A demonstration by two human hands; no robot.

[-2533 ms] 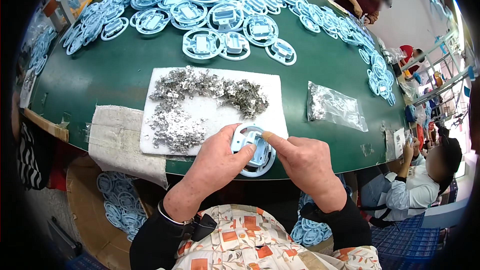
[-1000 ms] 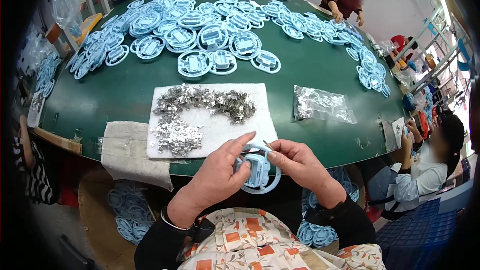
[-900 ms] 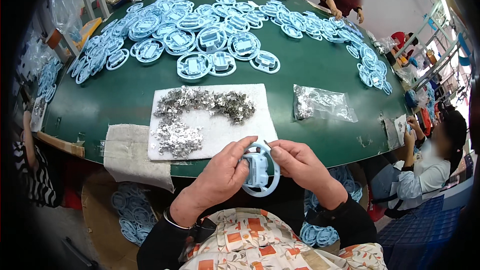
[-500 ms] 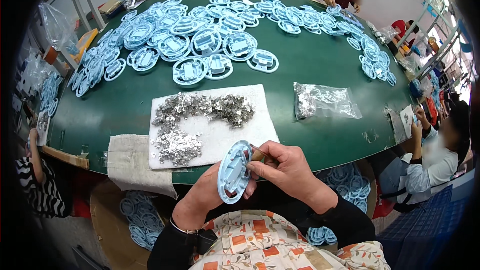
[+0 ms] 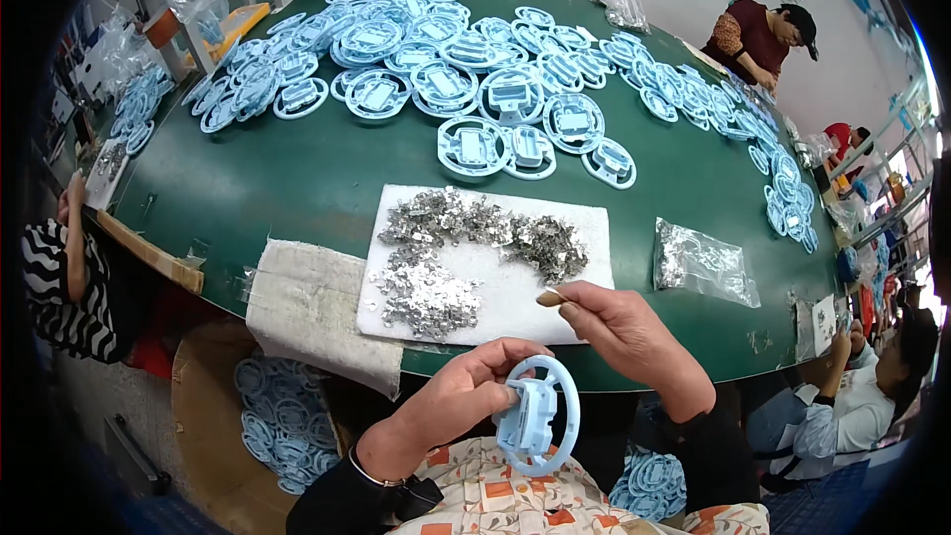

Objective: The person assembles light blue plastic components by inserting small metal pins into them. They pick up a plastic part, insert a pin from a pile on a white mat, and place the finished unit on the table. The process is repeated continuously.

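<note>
My left hand grips a light blue round plastic part, a ring with a block in its middle, held below the table's near edge above my lap. My right hand is raised over the table's front edge, fingers pinched together beside a heap of small silver metal clips; whether a clip sits between the fingertips I cannot tell. The clips lie spread on a white sheet on the green table.
Many light blue round parts cover the far half of the table. A clear bag of metal clips lies at right. A grey cloth hangs over the near edge; a box of blue parts sits below. Other people sit around the table.
My right hand has let go of the blue part and risen to the clip heap. My left hand has lowered the part and turned it to face up.
</note>
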